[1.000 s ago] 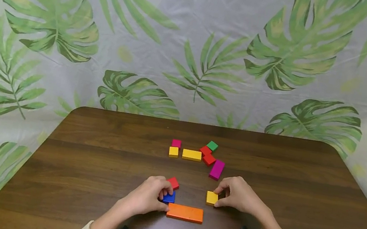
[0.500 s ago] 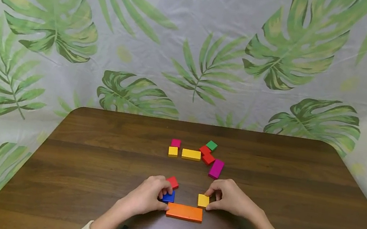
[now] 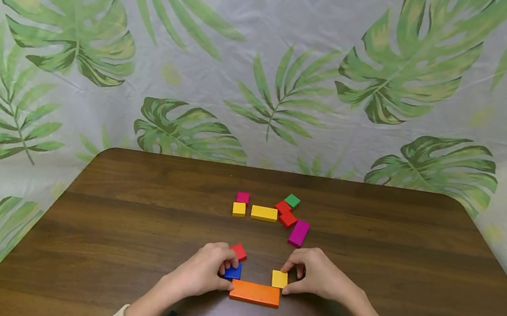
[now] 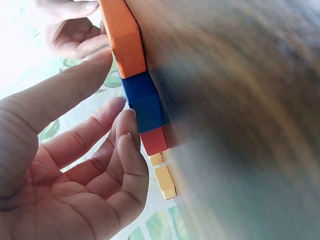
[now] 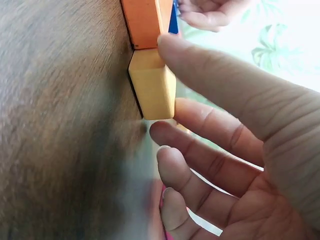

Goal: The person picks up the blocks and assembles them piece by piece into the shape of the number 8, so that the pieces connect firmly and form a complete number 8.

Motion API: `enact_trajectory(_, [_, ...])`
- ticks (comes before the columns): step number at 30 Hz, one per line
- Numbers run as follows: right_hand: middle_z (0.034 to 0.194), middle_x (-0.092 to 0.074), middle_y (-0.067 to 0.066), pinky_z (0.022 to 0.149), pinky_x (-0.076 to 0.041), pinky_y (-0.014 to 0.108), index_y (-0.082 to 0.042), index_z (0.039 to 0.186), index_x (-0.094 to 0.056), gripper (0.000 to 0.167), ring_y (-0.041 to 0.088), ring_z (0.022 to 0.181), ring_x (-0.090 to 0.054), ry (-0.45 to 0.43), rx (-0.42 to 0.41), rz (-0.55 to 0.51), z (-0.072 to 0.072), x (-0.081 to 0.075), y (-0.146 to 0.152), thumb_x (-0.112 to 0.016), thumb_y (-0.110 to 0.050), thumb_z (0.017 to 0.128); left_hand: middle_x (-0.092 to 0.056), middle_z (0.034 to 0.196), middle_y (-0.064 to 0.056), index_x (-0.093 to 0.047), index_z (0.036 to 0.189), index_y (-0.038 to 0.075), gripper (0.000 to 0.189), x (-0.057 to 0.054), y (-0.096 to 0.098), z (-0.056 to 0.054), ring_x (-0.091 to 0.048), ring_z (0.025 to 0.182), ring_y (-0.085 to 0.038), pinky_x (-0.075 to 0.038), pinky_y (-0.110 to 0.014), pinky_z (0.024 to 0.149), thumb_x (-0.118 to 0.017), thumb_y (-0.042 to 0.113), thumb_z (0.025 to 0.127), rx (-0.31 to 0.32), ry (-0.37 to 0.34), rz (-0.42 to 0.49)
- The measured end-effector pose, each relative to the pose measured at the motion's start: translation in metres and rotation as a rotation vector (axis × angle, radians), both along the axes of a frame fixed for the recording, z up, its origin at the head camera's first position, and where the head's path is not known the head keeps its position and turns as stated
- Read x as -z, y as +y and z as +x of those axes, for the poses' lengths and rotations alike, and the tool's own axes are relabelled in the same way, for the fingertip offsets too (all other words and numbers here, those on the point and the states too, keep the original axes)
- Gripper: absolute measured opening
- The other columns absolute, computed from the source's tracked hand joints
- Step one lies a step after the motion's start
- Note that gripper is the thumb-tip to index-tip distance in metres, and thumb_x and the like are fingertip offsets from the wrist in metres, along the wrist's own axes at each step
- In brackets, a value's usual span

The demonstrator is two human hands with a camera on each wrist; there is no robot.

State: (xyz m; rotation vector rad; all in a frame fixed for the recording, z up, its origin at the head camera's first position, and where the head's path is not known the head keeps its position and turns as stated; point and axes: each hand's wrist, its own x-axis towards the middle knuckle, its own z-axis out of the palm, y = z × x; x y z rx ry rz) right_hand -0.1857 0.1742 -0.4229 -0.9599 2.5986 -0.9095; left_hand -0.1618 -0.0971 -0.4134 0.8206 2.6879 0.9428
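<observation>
In the head view an orange rectangular block [image 3: 255, 293] lies flat near the front of the table. A blue square block [image 3: 233, 272] sits at its far edge on the left, a yellow square block [image 3: 279, 279] at its far edge on the right. My left hand [image 3: 203, 270] has its thumb on the orange block's left end and curled fingertips at the blue block. My right hand [image 3: 322, 274] pinches the yellow block, with the thumb by the orange block's corner [image 5: 142, 25]. Just beyond the blue block lies a red block [image 3: 239, 252], partly behind my left fingers.
Farther back on the brown table [image 3: 146, 229] lie a magenta square block [image 3: 243, 197], a small yellow block [image 3: 238, 210], a long yellow block [image 3: 264, 214], two red blocks [image 3: 288, 219], a green block [image 3: 292, 201] and a purple block [image 3: 298, 233]. A leaf-print curtain [image 3: 285, 90] hangs behind.
My right hand has slid the yellow block left and toward me, up against the orange block's far edge near its right end. My left hand has stayed in place.
</observation>
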Motion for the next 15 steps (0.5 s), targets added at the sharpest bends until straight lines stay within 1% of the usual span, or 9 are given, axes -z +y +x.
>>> enact_trajectory(3, [0.076,-0.059,-0.005,0.056,-0.041,0.016,-0.014,0.087,-0.069,0.030,0.001,0.063,-0.045,0.014,0.003,0.024,0.0023,-0.0021,-0.0015,-0.083,-0.032,0.067,-0.053,0.076,-0.004,-0.064,0.086,0.002,0.027,0.0004,0.0002,0.0002,-0.045,0.066,-0.005,-0.042,-0.016,0.060,-0.082,0.010,0.068,-0.003,0.001,-0.001])
enact_trajectory(6, [0.078,-0.059,-0.006,0.057,-0.041,0.015,-0.015,0.087,-0.068,0.031,0.002,0.063,-0.045,0.027,0.005,0.049,0.0036,-0.0038,-0.0026,-0.083,-0.033,0.067,-0.053,0.076,-0.004,-0.064,0.086,0.002,0.027,0.0003,0.0003,0.0004,-0.045,0.066,-0.005,-0.042,-0.016,0.060,-0.083,0.010,0.068,-0.003,0.005,0.001])
enact_trajectory(9, [0.080,-0.060,-0.006,0.057,-0.041,0.015,-0.014,0.088,-0.068,0.028,0.001,0.064,-0.045,0.034,0.002,0.061,0.0041,-0.0050,-0.0029,-0.083,-0.028,0.068,-0.053,0.076,-0.004,-0.064,0.086,0.002,0.027,0.0000,0.0003,0.0004,-0.045,0.066,-0.005,-0.042,-0.016,0.060,-0.083,0.010,0.068,-0.003,0.003,0.001])
enact_trajectory(15, [0.082,-0.062,-0.004,0.057,-0.041,0.015,-0.013,0.088,-0.068,0.022,0.001,0.064,-0.045,0.045,-0.017,0.051,0.0038,-0.0063,-0.0024,-0.081,-0.019,0.071,-0.053,0.076,-0.004,-0.064,0.086,0.002,0.027,-0.0003,0.0002,0.0007,-0.046,0.066,-0.006,-0.042,-0.016,0.060,-0.083,0.010,0.068,-0.002,0.000,0.004])
